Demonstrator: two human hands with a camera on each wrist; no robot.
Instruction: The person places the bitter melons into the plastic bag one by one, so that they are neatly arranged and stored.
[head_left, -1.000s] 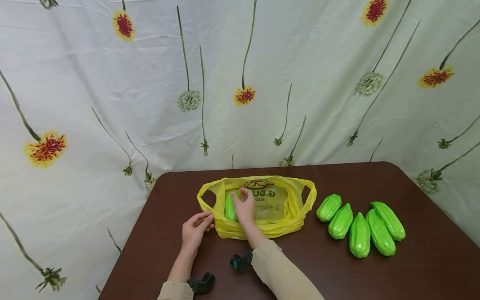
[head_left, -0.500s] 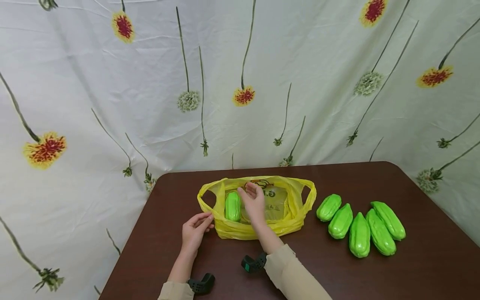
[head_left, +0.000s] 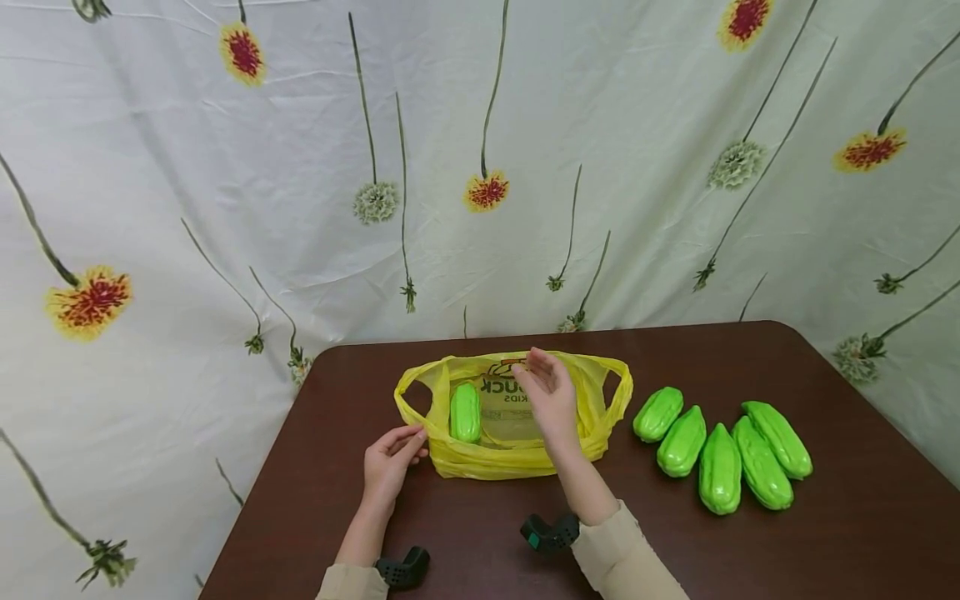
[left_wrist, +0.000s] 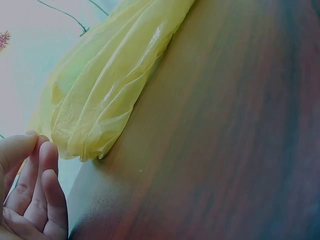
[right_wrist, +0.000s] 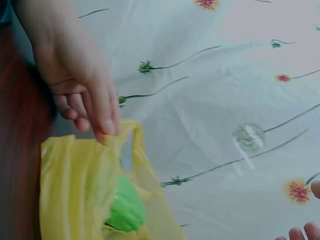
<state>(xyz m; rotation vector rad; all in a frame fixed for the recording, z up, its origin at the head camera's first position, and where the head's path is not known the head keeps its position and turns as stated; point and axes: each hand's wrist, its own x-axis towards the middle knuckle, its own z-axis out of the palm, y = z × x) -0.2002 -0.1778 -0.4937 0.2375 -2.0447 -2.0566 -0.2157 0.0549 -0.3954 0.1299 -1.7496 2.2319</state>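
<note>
A floral cloth [head_left: 637,83] hangs behind a dark reddish-brown tabletop [head_left: 465,525], where a yellow plastic bag [head_left: 517,462] gapes wide. Inside the bag, at its left end, lies one glossy green piece [head_left: 465,413], shaped like a ridged vegetable; five green pieces [head_left: 720,471] fan out to the bag's right. Of the person's two hands, the left hand [head_left: 393,462] pinches the bag's left edge between thumb and forefinger, its other fingers loosely bent. The right hand [head_left: 551,396], fingers loosely parted and holding nothing, hovers over the bag's mouth. It covers part of the reversed print on the bag's far wall. The bag's front rim blocks the base of the piece inside; only fingertips of the right hand enter its own wrist view, cropped at the edge.
</note>
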